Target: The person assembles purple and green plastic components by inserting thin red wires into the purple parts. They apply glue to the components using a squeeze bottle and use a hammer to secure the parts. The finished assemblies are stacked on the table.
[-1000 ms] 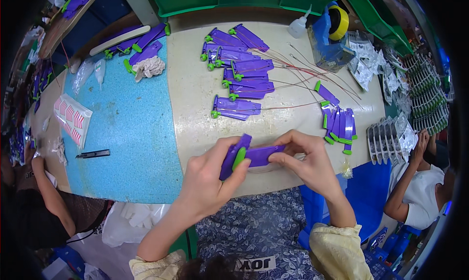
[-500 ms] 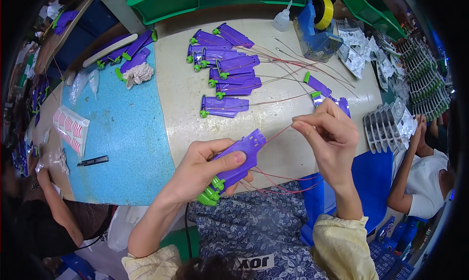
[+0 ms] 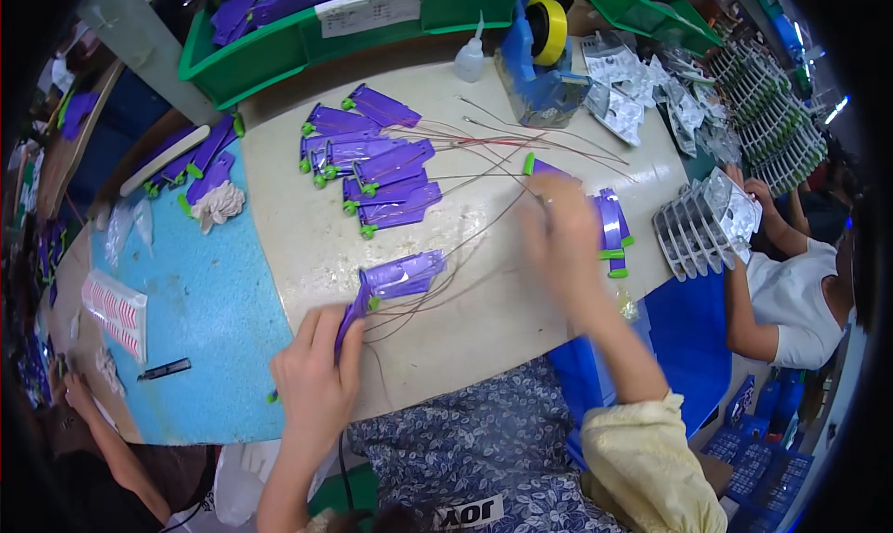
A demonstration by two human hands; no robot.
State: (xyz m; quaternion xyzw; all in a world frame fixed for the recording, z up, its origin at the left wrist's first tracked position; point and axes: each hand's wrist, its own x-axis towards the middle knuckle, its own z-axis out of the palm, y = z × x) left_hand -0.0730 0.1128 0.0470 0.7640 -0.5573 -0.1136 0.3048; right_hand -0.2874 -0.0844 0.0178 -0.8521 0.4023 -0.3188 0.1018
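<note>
My left hand (image 3: 316,370) is closed around a flat purple plastic piece (image 3: 352,324), seen edge-on beyond the fingertips; a bit of green shows left of the hand. Just past it lies another purple piece (image 3: 405,274) with a green end, close to or touching the held one. Thin reddish-brown wires (image 3: 456,282) trail from these pieces to the right. My right hand (image 3: 563,240) is raised over the table near the wire ends, its fingers smeared by motion. Farther off lie several purple pieces (image 3: 395,163) with green ends and wires.
More purple pieces (image 3: 609,221) lie right of my right hand. Silver metal parts (image 3: 693,226) stand stacked farther right, beside a co-worker's arm (image 3: 752,314). A tape dispenser (image 3: 544,77), a small squeeze bottle (image 3: 471,60) and a green bin (image 3: 279,73) line the back. A blue mat (image 3: 214,319) covers the left.
My left hand has lowered from a raised hold to the tabletop and turned its purple piece edge-on. My right hand has swung slightly farther away. The view has shifted.
</note>
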